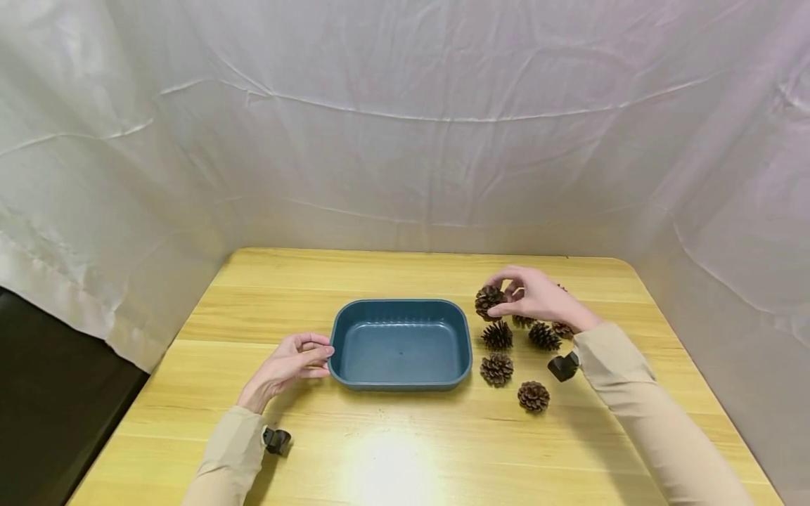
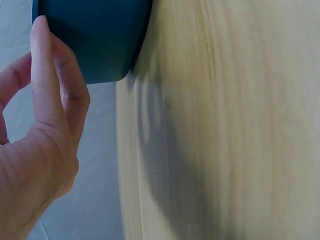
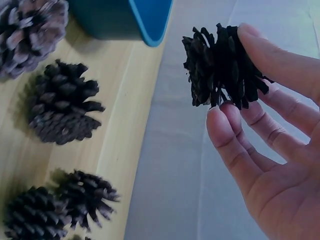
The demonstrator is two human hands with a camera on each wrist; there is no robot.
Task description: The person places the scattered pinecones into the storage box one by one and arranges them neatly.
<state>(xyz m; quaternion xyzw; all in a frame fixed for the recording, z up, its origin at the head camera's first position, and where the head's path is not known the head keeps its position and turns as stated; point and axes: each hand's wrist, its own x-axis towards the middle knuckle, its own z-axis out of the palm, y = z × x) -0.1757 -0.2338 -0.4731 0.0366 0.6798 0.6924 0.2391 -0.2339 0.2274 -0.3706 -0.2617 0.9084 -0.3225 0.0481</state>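
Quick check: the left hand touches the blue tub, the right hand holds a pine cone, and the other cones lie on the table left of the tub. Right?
Not quite: the other cones lie on the table right of the blue tub, as the head view shows. The left hand does touch the tub, and the right hand holds a pine cone.

Left sleeve (image 1: 226, 451) and right sleeve (image 1: 648, 414) both long, plain beige fabric, visibly wrinkled. Left wrist camera (image 1: 278, 441) and right wrist camera (image 1: 562, 366) both small, black, blocky.

Right hand (image 3: 282, 180) pinches pinecone (image 3: 225, 67); other pinecones (image 3: 65, 102) on wooden tabletop (image 3: 112, 127).
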